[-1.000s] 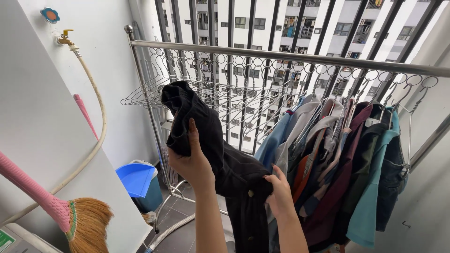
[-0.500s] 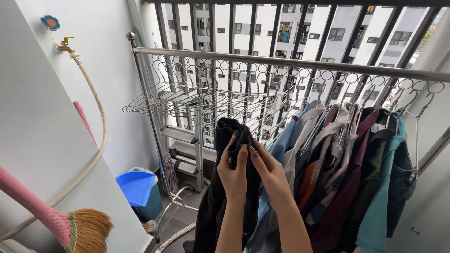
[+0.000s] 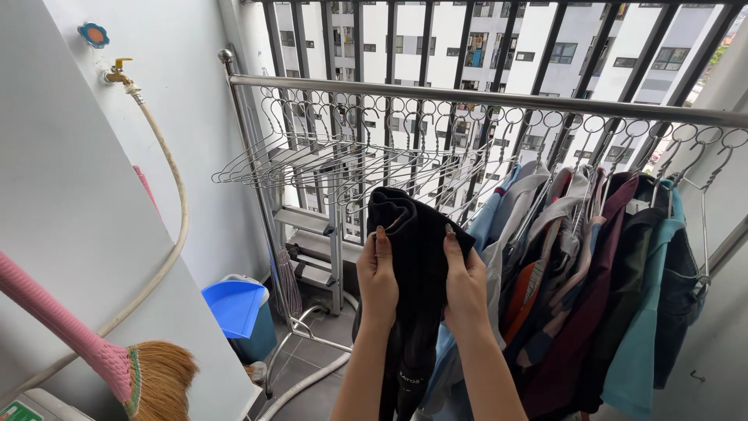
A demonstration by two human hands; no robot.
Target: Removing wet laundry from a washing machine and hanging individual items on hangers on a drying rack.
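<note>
I hold a black garment (image 3: 414,257) up in front of me with both hands. My left hand (image 3: 377,279) grips its left edge near the top, thumb on the front. My right hand (image 3: 465,281) grips the right edge at about the same height. The cloth hangs down between my forearms. Behind it runs a steel drying rack rail (image 3: 483,99) with a row of empty wire hangers (image 3: 312,160) on the left. On the right, several hung clothes (image 3: 576,273) in blue, grey, maroon and teal are packed together.
A white wall is at the left with a brass tap (image 3: 118,74) and a cream hose (image 3: 167,179) running down. A pink-handled broom (image 3: 117,362) leans at bottom left. A blue dustpan on a bin (image 3: 238,308) stands on the floor. Black window bars (image 3: 467,47) lie beyond.
My hands lowered the garment from high left, gathered it at the middle, then spread apart to its two edges. The view shifted slightly.
</note>
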